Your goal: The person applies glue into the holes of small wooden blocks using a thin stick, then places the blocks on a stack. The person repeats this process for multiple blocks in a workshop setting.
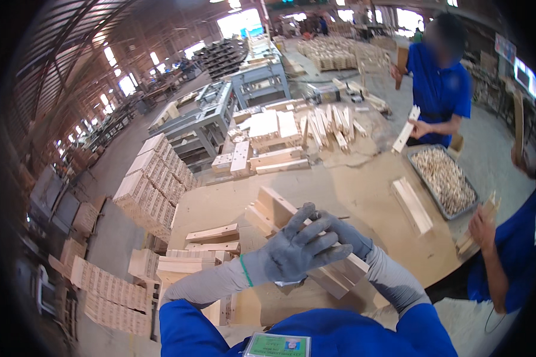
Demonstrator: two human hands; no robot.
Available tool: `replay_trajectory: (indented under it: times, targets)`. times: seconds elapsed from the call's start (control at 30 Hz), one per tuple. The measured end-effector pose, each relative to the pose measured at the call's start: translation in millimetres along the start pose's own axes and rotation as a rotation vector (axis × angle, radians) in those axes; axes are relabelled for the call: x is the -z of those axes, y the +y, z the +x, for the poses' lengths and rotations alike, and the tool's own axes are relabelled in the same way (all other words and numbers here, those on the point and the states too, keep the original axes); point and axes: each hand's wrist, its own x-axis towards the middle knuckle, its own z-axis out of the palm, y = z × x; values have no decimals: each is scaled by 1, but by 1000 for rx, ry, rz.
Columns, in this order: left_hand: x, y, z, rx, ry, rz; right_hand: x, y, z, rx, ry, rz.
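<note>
Both my hands wear grey gloves, and they come together above a group of pale wooden slats (276, 206) lying slantwise on the tabletop. My left hand (296, 245) has its fingers stretched apart and reaches across in front of the right one. Nothing shows in its grasp. My right hand (350, 235) is close against the left one, over the slats, with most of its fingers hidden behind the left. Whether it grips a slat cannot be seen. The slats' near ends (352, 271) stick out below my hands.
Short wooden pieces (213, 234) lie at the left table edge, beside stacked blocks (155, 178). Two slats (412, 205) and a tray of dowels (443, 181) sit to the right. Two co-workers in blue hold wood there. More pieces (272, 128) are piled at the far side.
</note>
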Motion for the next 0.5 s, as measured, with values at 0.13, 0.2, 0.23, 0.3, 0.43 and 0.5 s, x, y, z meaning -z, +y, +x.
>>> replay_trajectory:
  times: [0.13,0.2,0.23,0.3,0.43,0.5]
  targets:
    - [1,0,-2,252,-90,69,1,-14,-15,-52,136,141]
    - [1,6,-9,547,86,-144,-5,-25,-10,-232,140,753]
    - [-9,10,-14,710,306,-368,-5,-28,-9,-329,154,1057]
    - [-28,8,-24,1029,582,-986,1,-26,-5,-227,222,779]
    - [-29,1,-31,1285,804,-1876,-22,-24,12,-104,326,163]
    - [-25,-2,-16,1300,794,-1832,-37,-19,15,-63,308,240]
